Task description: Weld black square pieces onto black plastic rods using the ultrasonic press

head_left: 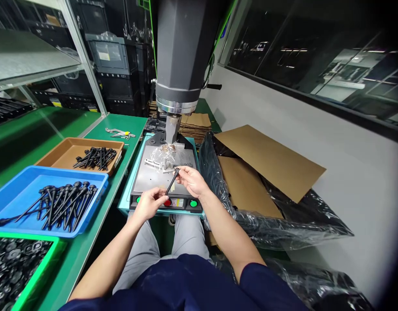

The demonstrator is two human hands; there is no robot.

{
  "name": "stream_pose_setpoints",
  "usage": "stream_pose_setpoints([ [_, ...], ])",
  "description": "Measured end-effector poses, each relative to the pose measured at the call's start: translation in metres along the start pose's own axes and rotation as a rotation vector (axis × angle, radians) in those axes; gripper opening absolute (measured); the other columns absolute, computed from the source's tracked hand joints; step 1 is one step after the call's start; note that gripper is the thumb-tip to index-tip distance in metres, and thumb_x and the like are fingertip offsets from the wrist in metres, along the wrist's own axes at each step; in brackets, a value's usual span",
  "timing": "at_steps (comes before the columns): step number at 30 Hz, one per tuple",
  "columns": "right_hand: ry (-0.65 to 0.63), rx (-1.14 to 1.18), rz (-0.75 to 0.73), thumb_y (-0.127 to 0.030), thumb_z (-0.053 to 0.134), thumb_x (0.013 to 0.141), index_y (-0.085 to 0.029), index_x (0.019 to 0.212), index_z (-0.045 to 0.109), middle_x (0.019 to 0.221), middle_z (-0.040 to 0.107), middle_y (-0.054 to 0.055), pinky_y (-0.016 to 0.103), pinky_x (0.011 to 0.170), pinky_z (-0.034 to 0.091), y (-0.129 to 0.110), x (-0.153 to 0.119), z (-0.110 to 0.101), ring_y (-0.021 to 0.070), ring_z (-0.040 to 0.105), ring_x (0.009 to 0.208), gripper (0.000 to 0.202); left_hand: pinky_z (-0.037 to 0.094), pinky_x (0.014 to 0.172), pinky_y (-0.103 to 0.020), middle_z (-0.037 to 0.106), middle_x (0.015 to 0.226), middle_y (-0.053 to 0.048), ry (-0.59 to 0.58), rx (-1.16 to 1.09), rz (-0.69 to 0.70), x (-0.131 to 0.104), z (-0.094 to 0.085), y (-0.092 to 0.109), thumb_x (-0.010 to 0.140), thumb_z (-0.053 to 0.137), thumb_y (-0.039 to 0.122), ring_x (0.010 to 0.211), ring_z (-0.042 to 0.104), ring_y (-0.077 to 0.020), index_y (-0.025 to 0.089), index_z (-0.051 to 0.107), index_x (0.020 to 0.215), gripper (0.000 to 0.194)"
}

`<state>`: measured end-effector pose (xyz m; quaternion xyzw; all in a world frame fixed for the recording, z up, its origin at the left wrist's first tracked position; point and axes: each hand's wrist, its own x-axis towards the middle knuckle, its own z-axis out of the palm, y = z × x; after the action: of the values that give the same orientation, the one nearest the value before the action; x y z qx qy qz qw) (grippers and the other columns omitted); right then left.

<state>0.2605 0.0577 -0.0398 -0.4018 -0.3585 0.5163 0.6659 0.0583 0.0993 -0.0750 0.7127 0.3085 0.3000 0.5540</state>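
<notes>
Between my two hands is a slim black rod-like part (172, 183) with a thicker head, held tilted over the front of the machine's grey work plate (147, 181). My right hand (191, 180) pinches its head end at the upper right. At the lower left end, my left hand (150, 202) closes its fingers on the rod, just above the red button (167, 202). Behind them stands the machine's metal tool head (172, 128), pointing down at a fixture (168, 163) wrapped in clear film and scattered with pale shreds.
On the green bench to the left are a blue tray (102, 183) and a brown tray (64, 149) of black rods, and a green bin (55, 255) of black round pieces. Pliers (119, 133) lie behind. Cardboard sheets (270, 160) rest on black plastic at right. Green buttons (193, 203) flank the front panel.
</notes>
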Motion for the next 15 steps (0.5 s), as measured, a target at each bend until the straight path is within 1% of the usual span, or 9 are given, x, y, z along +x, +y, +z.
stream_pose_setpoints([
  [2, -0.01, -0.006, -0.006, -0.045, 0.086, 0.068, -0.018, 0.093, 0.07, 0.086, 0.069, 0.003, 0.025, 0.065, 0.049, 0.0, 0.0, 0.003, 0.0119, 0.059, 0.071, 0.04, 0.048, 0.068, -0.029, 0.068, 0.076, -0.003, 0.022, -0.008, 0.005, -0.002, 0.0, -0.002, 0.074, 0.072, 0.041, 0.07, 0.061, -0.0165, 0.016, 0.071, 0.089, 0.03],
  [5, -0.039, -0.04, -0.017, -0.042, 0.086, 0.068, -0.019, 0.095, 0.069, 0.087, 0.07, 0.003, 0.025, 0.066, 0.05, 0.001, -0.001, 0.008, 0.0133, 0.062, 0.074, 0.039, 0.047, 0.067, -0.028, 0.067, 0.072, -0.002, 0.038, -0.034, 0.006, -0.003, -0.002, -0.006, 0.075, 0.072, 0.041, 0.067, 0.06, -0.0161, 0.017, 0.073, 0.09, 0.028],
  [10, -0.054, -0.062, -0.028, -0.033, 0.088, 0.062, -0.02, 0.102, 0.066, 0.088, 0.072, 0.004, 0.027, 0.067, 0.052, 0.004, -0.001, 0.015, 0.0185, 0.066, 0.084, 0.047, 0.05, 0.074, -0.031, 0.072, 0.082, -0.005, -0.046, -0.133, -0.02, -0.007, -0.004, -0.01, 0.079, 0.069, 0.043, 0.074, 0.064, -0.0188, 0.019, 0.074, 0.099, 0.031],
  [15, -0.059, -0.084, -0.049, -0.027, 0.087, 0.06, -0.02, 0.101, 0.065, 0.086, 0.072, 0.004, 0.027, 0.068, 0.053, 0.009, 0.001, 0.022, 0.0201, 0.067, 0.09, 0.046, 0.051, 0.077, -0.03, 0.073, 0.087, -0.006, -0.102, -0.161, -0.015, -0.01, -0.004, -0.014, 0.085, 0.065, 0.042, 0.078, 0.064, -0.0183, 0.017, 0.075, 0.099, 0.031],
])
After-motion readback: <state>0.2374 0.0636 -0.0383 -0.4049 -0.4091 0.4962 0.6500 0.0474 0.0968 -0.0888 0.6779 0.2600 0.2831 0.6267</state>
